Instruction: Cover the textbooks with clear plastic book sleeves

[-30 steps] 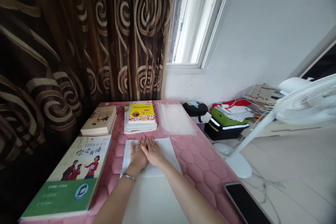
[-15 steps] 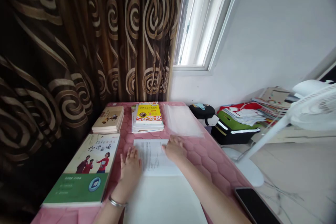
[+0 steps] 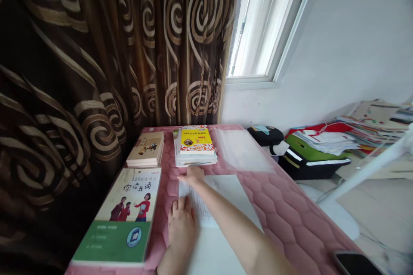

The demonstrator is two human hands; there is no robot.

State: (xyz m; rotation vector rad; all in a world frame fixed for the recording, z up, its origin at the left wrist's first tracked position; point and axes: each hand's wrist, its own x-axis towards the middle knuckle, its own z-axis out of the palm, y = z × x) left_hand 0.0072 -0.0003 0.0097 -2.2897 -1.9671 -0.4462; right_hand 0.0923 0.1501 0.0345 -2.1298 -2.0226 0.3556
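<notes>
A white sheet or open booklet [image 3: 232, 200] with printed lines on its far part lies on the pink quilted table cover. A pale, blank part [image 3: 213, 251] stretches toward me. My left hand [image 3: 182, 221] rests palm down on its left edge, fingers laid out. Crossing over the page, my right hand [image 3: 192, 176] lies at the far left corner with its thumb spread to the left; its other fingers are partly hidden. Just beyond it sits a stack of books topped by a yellow one [image 3: 195, 139]. Left of my left hand is a large green-and-white book [image 3: 121, 215].
A small stack of tan books [image 3: 146, 148] stands at the back left. Translucent sheets [image 3: 243, 150] lie at the back right. A phone [image 3: 358, 263] is at the near right edge. Beyond the table are a white fan [image 3: 371, 167], a black-and-green box [image 3: 309, 165] and a patterned curtain [image 3: 174, 51].
My right hand has moved from the page's far right side to its far left corner. My left hand has slid nearer to me along the left edge. The view has turned slightly left.
</notes>
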